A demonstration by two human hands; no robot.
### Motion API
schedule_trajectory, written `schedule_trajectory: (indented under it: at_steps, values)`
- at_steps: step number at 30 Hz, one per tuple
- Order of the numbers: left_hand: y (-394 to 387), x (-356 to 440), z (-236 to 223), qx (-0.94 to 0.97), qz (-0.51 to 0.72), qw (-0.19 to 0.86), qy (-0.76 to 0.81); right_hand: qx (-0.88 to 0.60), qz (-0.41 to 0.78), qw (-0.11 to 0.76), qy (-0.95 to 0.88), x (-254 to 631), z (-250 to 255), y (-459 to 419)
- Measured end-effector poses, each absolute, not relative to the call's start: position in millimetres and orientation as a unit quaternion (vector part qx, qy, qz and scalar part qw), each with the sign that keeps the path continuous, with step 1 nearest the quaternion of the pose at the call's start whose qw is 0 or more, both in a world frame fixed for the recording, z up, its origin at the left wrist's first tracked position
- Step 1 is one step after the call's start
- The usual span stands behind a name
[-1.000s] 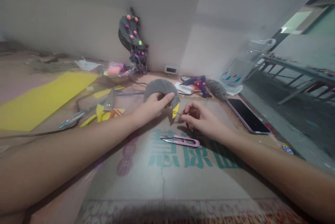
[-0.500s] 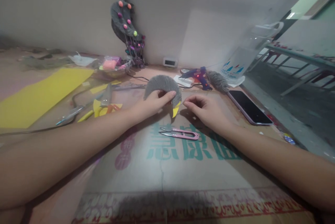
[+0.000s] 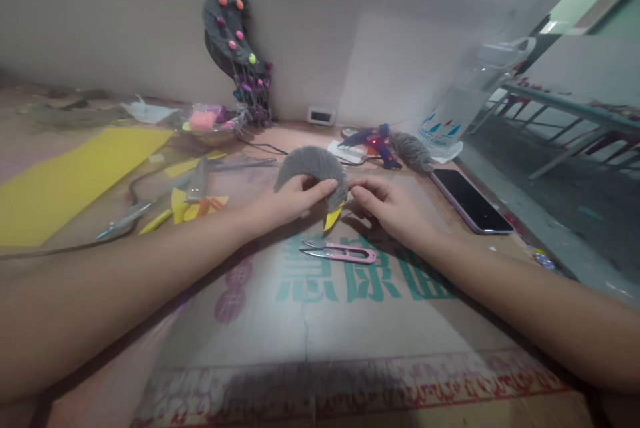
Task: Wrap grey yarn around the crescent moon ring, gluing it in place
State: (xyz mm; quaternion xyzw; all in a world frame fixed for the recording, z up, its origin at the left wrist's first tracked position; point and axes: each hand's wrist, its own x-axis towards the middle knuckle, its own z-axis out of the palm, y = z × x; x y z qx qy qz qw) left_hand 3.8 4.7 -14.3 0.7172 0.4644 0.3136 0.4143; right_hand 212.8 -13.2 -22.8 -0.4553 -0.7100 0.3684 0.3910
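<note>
My left hand (image 3: 300, 200) grips a crescent shape (image 3: 313, 160) wound in grey yarn, thumb on its front face. A bare yellow tip (image 3: 333, 217) sticks out at its lower right end. Close by the crescent's right edge, my right hand (image 3: 377, 200) is closed in a pinch. The thin grey yarn strand it pulls is hardly visible now. Below the hands, pink thread snips (image 3: 345, 253) lie on the printed cardboard (image 3: 280, 341), blades pointing left.
Behind stand a glue gun (image 3: 375, 143), a grey yarn bundle (image 3: 413, 151) and a water bottle (image 3: 455, 101). A phone (image 3: 470, 201) lies at right. Left are pliers (image 3: 198, 181), yellow sheet (image 3: 85, 178) and a bowl (image 3: 207, 135). A decorated grey crescent (image 3: 227, 35) hangs on the wall.
My right hand has moved from beside the yellow tip up along the crescent's right edge, taking the strand with it. The left hand keeps its grip. The view has shifted slightly.
</note>
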Motion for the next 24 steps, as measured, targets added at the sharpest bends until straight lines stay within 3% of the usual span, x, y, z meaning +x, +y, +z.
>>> schedule_trajectory:
  at_steps: [6,13,18,24]
  values:
    - [7,-1,-18,0.77,0.274,0.401,0.414,-0.459,0.488,0.407,-0.621,208,-20,-18]
    - [-1,2,-17,0.818,0.383,0.298,0.31,-0.455,0.467,0.458,-0.604,209,-17,-12]
    - [-8,1,-23,0.868,0.31,0.295,0.253,-0.435,0.476,0.451,-0.617,210,-18,-13]
    - [-3,2,-24,0.863,0.357,0.24,0.266,-0.437,0.477,0.447,-0.618,209,-18,-17]
